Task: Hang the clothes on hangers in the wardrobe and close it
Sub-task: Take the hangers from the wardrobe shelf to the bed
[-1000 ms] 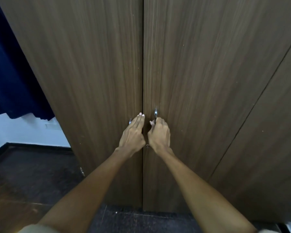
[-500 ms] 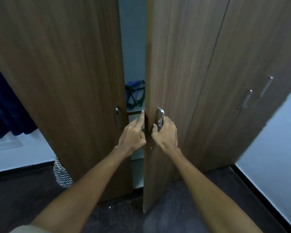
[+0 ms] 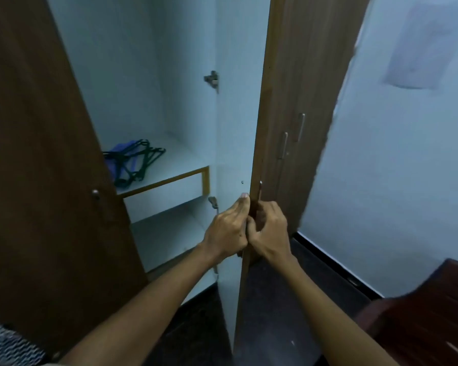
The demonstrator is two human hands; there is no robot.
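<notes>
Wardrobe: both doors swung wide | your left hand [image 3: 226, 229] grips the right door [image 3: 238, 143] edge from inside | your right hand [image 3: 269, 231] curls round its handle, apparently; view blocked | hangers [image 3: 132, 162] heaped on inner shelf [image 3: 169, 165], dark, blue cloth beneath.

The wardrobe [image 3: 185, 107] is standing open, its pale inside showing. The left door [image 3: 37, 154], dark wood grain, is swinging wide; the right door [image 3: 251, 159] is standing edge-on, its white inner face showing. A heap of dark hangers [image 3: 135, 161] is lying on the shelf [image 3: 175, 165], partly behind the left door, over something blue, possibly cloth. A lower shelf [image 3: 167, 233] is sitting beneath.
</notes>
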